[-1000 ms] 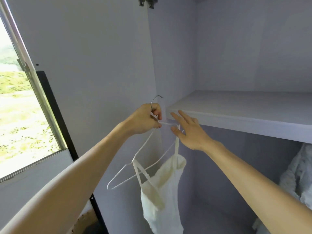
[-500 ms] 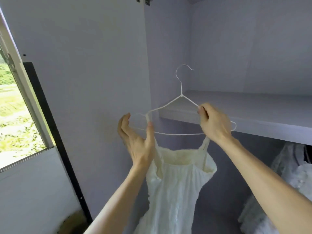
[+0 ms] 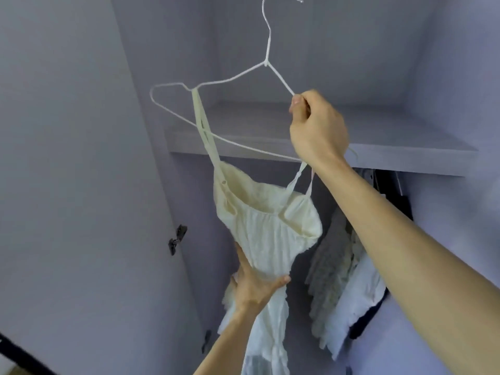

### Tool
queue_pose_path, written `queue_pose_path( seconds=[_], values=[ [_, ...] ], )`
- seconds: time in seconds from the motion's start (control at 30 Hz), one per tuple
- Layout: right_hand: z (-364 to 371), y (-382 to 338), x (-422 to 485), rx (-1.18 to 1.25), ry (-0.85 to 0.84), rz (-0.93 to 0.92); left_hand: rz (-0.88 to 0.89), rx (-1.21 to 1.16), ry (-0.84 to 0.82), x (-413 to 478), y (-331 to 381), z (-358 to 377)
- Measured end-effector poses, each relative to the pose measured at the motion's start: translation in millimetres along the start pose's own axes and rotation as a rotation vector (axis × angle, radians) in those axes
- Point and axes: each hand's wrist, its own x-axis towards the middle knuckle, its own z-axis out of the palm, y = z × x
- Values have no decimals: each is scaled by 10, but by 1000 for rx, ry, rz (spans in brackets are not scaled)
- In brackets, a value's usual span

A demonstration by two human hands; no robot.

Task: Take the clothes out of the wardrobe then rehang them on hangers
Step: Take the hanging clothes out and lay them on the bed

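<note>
Right hand fingers pinch white hanger, hook pointing up; left hand grips cream dress, long axis vertical.

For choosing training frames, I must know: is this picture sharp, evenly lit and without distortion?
Head view: soft, even light, no glare; hanger and right hand fairly sharp; dress below the left hand blurred; hung clothes under the shelf lie in shade; walls lean from the wide angle.

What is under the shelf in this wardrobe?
Under the shelf hang several clothes, grey, pale and dark. The right arm covers part of them; the dress hides the space beside them.
</note>
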Motion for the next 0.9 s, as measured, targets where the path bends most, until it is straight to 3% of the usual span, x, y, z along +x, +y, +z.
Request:
queue_pose_path(
  seconds=[0.13, 0.3, 0.4, 0.63, 0.83, 0.9],
  values=[
    [-149, 156, 183, 12, 48, 61, -193, -53, 38, 232, 109, 302],
    [-164, 612, 253, -29, -1, 67, -150, 32, -374, 564, 0, -106],
    [-28, 982, 81, 22, -100, 34, -213, -89, -497, 444, -351, -557],
    [744, 1423, -1079, 104, -434, -26, -347, -550, -101, -312, -842, -1345],
    [1310, 1287, -1993, 279, -734, -125, -380, -268, 395, -875, -1191, -1537],
    [1456, 1083, -2211, 359, -816, -191, -425, -218, 485, -1113, -1334, -1615]
  ],
)
